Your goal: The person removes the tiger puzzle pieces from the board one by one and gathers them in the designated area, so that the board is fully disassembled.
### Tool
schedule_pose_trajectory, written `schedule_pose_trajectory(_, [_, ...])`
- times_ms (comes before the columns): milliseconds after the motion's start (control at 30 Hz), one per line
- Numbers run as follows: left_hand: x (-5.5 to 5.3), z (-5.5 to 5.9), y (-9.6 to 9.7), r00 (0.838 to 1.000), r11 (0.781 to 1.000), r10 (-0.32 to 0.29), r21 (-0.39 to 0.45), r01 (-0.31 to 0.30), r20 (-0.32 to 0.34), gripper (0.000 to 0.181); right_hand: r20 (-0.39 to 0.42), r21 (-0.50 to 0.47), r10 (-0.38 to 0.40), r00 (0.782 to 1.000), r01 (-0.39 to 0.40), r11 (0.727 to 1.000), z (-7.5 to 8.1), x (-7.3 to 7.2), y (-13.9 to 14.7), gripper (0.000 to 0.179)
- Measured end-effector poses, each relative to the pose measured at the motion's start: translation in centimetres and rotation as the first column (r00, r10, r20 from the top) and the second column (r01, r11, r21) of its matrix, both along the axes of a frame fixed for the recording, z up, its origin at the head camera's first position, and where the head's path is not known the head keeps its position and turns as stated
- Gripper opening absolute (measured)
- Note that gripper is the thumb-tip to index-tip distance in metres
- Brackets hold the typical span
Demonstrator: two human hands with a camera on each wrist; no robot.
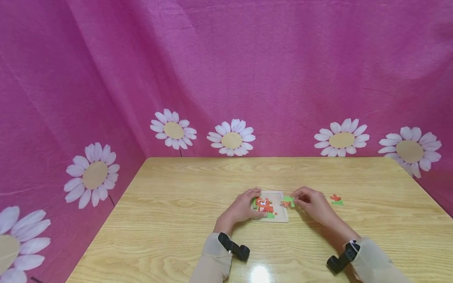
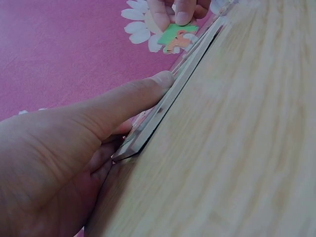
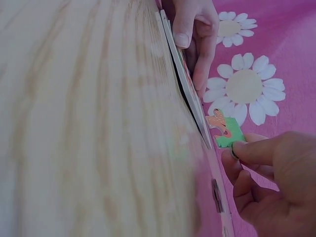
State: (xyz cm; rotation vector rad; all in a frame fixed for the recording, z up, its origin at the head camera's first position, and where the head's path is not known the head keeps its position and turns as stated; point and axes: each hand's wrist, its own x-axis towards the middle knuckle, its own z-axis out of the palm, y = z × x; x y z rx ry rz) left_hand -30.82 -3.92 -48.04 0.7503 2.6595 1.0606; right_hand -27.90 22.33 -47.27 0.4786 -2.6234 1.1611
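A square wooden puzzle tray with a pale rim lies on the table, an orange animal picture partly filling its left side. My left hand grips the tray's left part, thumb over the near side and fingers at the far side; in the left wrist view the thumb lies along its edge. Between thumb and fingertips, my right hand pinches a green and orange puzzle piece, which overlaps the tray's right rim in the head view. Farther right, another orange and green puzzle piece lies on the table.
The wood-grained table reaches back to a magenta curtain printed with white daisies. Each wrist wears a black camera on a strap, over a light sleeve.
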Motion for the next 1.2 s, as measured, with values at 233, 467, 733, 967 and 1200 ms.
schedule_pose_trajectory(233, [0.0, 0.0, 0.0, 1.0, 1.0, 0.007, 0.014, -0.007, 0.009, 0.076, -0.033, 0.001, -0.001, 0.999, 0.001, 1.0, -0.1, 0.4, 0.7, 0.016])
schedule_pose_trajectory(467, [0.0, -0.1, 0.1, 1.0, 1.0, 0.01, 0.008, -0.01, 0.0, 0.076, -0.061, 0.014, 0.0, 0.998, 0.001, 1.0, -0.1, 1.0, 1.5, 0.016])
schedule_pose_trajectory(733, [0.1, 0.0, 0.0, 1.0, 1.0, 0.01, 0.01, -0.01, 0.003, 0.077, -0.006, 0.007, 0.022, 1.0, -0.022, 1.0, -0.2, 1.1, 2.5, 0.016])
schedule_pose_trajectory(967, [0.0, 0.0, 0.1, 1.0, 1.0, 0.005, 0.01, -0.006, 0.002, 0.076, -0.026, -0.001, 0.019, 0.999, -0.019, 1.0, -0.2, 1.4, 3.0, 0.016])
schedule_pose_trajectory(1200, [0.0, -0.2, 0.1, 1.0, 1.0, 0.01, 0.016, -0.01, 0.003, 0.076, -0.091, 0.015, 0.017, 0.996, -0.016, 1.0, -0.4, 1.6, 3.4, 0.019])
